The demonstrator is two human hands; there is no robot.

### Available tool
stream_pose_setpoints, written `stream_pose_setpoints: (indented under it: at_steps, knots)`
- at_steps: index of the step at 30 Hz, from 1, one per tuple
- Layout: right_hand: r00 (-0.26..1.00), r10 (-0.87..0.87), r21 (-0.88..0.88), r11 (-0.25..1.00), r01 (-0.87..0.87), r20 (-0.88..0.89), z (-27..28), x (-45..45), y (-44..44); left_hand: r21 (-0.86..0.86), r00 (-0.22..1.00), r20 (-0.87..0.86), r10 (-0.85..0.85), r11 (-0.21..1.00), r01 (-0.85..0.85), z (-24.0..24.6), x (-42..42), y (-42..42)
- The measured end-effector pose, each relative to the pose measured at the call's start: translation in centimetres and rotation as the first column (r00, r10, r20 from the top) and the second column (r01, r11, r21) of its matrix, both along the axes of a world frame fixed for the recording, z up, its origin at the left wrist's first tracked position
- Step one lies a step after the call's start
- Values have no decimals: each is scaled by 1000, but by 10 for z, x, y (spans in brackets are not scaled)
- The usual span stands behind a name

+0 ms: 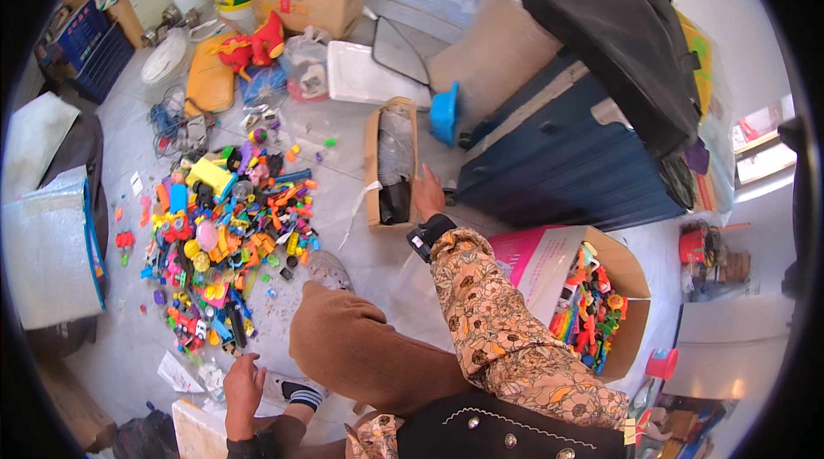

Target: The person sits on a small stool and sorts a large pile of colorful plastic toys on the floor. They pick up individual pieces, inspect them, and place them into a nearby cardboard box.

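My right hand (428, 194) is at the right wall of a long narrow cardboard box (370, 192), with its fingers extended; whether it presses on the wall is hard to tell. Inside that box are a bubble-wrapped item (394, 149) and something black at the near end. A white strap (352, 221) hangs from the box's left side. My left hand (243, 388) is low over the floor, just below a spread pile of small plastic toys (238, 234). Its fingers are slightly bent and hold nothing that I can see.
An open carton (627, 337) of toys stands at my right. Beyond it leans a dark blue suitcase (553, 156) under a black bag (624, 53). A blue plastic basin (444, 115), a white lid (351, 73) and stacked cartons (309, 2) are ahead. A silvery insulated bag (51, 246) lies left.
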State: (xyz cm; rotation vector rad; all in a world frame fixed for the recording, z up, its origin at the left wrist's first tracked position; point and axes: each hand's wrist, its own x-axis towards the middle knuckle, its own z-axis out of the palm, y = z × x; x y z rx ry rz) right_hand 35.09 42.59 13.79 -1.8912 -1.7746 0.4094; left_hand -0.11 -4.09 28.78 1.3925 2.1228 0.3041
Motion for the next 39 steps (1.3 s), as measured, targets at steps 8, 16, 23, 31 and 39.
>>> stream_pose_setpoints:
  at_steps: [8,16,23,31,39]
  knots:
    - [790,612,-172,774,-609,-41,-40,25,-159,86,999,-16,-52,995,53,-21,1,0]
    - [693,466,-792,-29,-609,-550,-142,127,-245,58,996,50,-76,996,73,-43,-13,-4]
    - [897,426,-868,394,-303,-120,-94,107,-232,-56,1000,2,-1,998,1,-55,-30,-24]
    - [929,356,-829,548,-116,106,-75,113,-180,83,990,-74,-123,988,129,-44,-25,-16]
    - [986,-2,-840,523,-143,-169,-103,143,-229,-58,992,9,126,990,-125,-9,-19,-45]
